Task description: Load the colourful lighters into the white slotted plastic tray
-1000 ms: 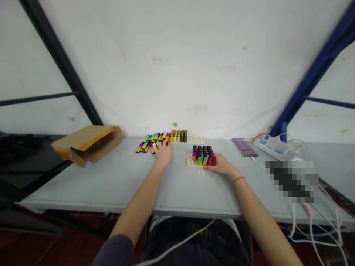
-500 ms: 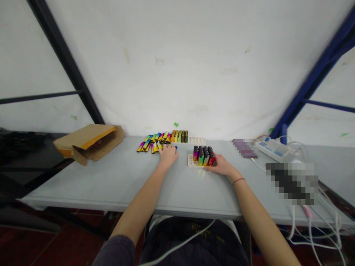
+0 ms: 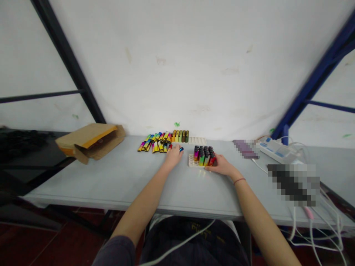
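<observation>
Closed round a blue lighter (image 3: pixel 181 149), my left hand (image 3: pixel 173 156) is between the loose lighters and the white tray; the lighter's dark end sticks out to the right. My right hand (image 3: pixel 222 165) grips the right side of the white slotted tray (image 3: pixel 191 161) and the lighters at that end. Several upright lighters (image 3: pixel 206 159) with black tops and shiny coloured bodies stand in this tray, and slots at its left end show bare. Left of my left hand lies a loose pile of metallic multicoloured lighters (image 3: pixel 155 143).
Behind the pile stands a block of yellow to dark green lighters (image 3: pixel 180 136), beside another white tray (image 3: pixel 197 140). An opened cardboard box (image 3: pixel 90 140) lies at the left. A purple blurred item (image 3: pixel 246 148), a power strip (image 3: pixel 276 150) and white cables (image 3: pixel 312 242) occupy the right side.
My left hand has moved right, away from the pile, with a blue lighter in its fingers. My right hand stays at the tray.
</observation>
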`<state>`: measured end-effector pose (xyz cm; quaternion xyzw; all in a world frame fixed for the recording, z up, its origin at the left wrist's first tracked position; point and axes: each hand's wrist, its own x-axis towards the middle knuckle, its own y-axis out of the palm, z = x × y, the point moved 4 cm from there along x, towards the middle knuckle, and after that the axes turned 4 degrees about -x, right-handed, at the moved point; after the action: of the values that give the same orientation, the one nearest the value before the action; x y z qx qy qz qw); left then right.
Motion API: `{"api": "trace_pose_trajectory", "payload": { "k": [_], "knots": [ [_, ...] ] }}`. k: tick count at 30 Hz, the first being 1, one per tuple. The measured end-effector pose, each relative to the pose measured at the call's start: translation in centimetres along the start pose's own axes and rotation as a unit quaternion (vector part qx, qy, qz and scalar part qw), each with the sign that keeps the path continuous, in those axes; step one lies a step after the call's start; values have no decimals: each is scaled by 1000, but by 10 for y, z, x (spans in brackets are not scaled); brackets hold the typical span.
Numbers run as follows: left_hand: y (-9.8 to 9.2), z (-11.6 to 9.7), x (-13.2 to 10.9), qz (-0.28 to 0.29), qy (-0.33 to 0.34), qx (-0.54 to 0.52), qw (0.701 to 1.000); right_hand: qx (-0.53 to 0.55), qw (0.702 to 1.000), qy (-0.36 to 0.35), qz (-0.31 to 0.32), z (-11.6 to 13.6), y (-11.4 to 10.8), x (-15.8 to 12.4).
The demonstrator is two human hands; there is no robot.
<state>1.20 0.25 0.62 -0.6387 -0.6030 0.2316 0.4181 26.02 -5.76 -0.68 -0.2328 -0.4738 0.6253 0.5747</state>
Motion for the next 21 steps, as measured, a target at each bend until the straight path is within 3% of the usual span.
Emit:
{"api": "trace_pose_trajectory", "payload": {
  "k": [2,5,14,17,21],
  "knots": [
    [5,-1,4,-7,-6,-171,985,-4,1000,0,-1,0,0,0],
    [15,0,9,1,-47,-393,919,-3,1000,-5,-2,-1,1,-1],
    [24,-10,2,52,-148,-701,696,2,1000,-5,7,-2,0,0],
    [22,-13,-1,48,-149,-728,667,16,1000,-5,0,-1,-1,-1],
    [20,-11,-1,38,-174,-720,670,23,1000,-4,4,0,-1,-1]
  ]
}}
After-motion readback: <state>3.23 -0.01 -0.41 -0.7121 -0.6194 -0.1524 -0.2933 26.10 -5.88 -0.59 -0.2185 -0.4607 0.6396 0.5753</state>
